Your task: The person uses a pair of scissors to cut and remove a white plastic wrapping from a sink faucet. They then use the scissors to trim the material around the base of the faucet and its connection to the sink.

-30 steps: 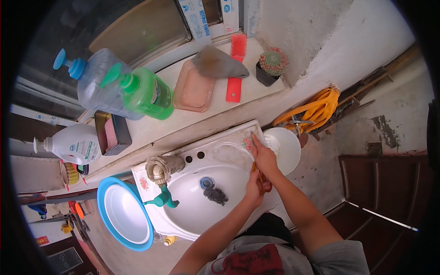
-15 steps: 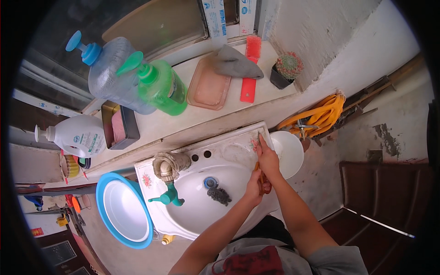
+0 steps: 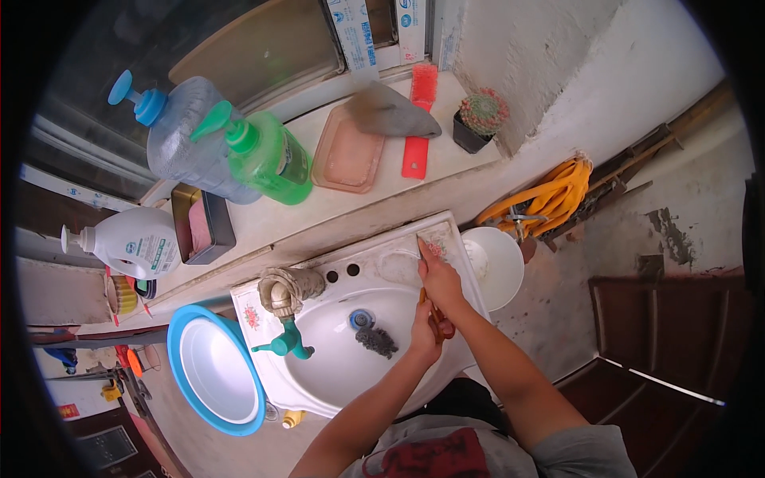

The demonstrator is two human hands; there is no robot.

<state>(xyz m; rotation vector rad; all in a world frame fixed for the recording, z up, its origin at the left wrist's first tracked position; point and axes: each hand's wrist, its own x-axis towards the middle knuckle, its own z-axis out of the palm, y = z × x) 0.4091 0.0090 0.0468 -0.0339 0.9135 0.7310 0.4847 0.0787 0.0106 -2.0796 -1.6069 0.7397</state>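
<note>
Both hands are close together over the right side of a white sink (image 3: 319,378). My left hand (image 3: 426,333) is closed around a slim orange-brown thing (image 3: 423,296), whose kind I cannot make out. Just beyond it, my right hand (image 3: 441,280) has its fingers pressed together and points at the back right corner. Whatever it grips is hidden. A dark grey scouring pad (image 3: 376,342) lies in the basin beside the drain (image 3: 361,319). The green-handled tap (image 3: 288,341) stands at the left of the basin.
On the ledge behind stand a green pump bottle (image 3: 275,163), a clear jug (image 3: 187,135), a white bottle (image 3: 139,243), a pink tray (image 3: 348,151), a red brush (image 3: 415,155) and a potted cactus (image 3: 482,115). Blue basin (image 3: 177,358) left; white bucket (image 3: 506,275) and orange hose (image 3: 562,191) right.
Both hands have shifted left together, a little further over the basin. The ledge and its things sit slightly further left in the picture. The closed grip looks the same.
</note>
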